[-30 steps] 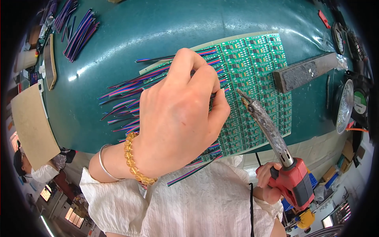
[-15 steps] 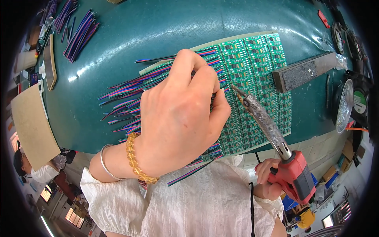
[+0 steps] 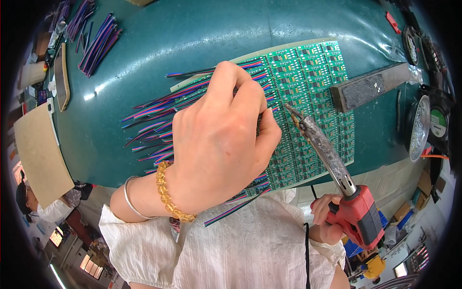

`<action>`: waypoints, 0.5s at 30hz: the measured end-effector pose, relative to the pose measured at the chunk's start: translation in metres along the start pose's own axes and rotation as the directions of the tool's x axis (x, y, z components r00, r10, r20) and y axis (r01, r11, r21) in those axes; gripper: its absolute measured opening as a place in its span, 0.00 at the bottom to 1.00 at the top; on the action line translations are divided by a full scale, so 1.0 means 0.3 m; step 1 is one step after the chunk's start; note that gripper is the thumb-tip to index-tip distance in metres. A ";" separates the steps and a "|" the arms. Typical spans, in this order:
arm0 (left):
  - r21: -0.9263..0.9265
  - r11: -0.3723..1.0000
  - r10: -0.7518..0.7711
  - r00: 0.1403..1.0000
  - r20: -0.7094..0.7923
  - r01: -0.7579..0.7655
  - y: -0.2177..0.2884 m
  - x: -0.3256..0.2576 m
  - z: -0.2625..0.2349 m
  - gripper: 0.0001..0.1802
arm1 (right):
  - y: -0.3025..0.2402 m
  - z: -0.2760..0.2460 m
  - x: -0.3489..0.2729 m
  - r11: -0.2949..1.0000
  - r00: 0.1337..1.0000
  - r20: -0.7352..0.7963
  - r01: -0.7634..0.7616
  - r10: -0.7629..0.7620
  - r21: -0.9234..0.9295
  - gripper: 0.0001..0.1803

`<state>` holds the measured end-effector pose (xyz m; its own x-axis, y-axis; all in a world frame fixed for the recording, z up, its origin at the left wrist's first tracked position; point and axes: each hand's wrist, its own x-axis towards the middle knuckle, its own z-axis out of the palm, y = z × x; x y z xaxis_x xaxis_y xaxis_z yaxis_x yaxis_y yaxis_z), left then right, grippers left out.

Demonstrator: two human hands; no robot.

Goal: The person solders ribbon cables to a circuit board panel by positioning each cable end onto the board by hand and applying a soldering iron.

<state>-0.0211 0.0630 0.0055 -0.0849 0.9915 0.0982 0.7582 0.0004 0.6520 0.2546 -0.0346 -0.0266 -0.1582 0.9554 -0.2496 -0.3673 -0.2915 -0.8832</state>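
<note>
Green circuit board panel (image 3: pixel 308 96) lies flat on the teal bench mat (image 3: pixel 192 38), rows of coloured ribbon wires (image 3: pixel 154 115) fanning off its left edge. Left hand (image 3: pixel 216 144) sits on top of the panel, fingers curled and pinching down on the wires at the board edge. Right hand (image 3: pixel 327 219) is clenched round the red handle of a soldering iron (image 3: pixel 332 168), tip touching the board just beside the left fingertips. Dark metal bar (image 3: pixel 368 86) rests on the panel's right side. Loose wire bundle (image 3: pixel 98 43) lies far left
</note>
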 end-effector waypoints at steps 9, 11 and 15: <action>-0.007 0.999 0.038 0.999 0.014 -0.038 -0.009 0.010 -0.003 0.07 | 0.012 0.008 0.053 0.900 0.942 0.281 0.276 -0.184 -0.337 0.43; 0.005 0.999 0.046 0.999 0.002 -0.046 -0.010 0.000 -0.007 0.07 | 0.016 0.029 0.046 0.918 0.966 0.154 0.247 -0.208 -0.310 0.43; 0.068 0.997 0.032 0.999 -0.004 -0.031 -0.007 -0.008 -0.021 0.07 | 0.019 0.070 0.070 0.921 0.914 0.263 0.357 -0.309 -0.159 0.44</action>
<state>-0.0265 0.0599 0.0086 -0.0637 0.9905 0.1219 0.8024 -0.0218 0.5963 0.2301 -0.0172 -0.0284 -0.2725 0.9505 0.1491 -0.2488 0.0801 -0.9653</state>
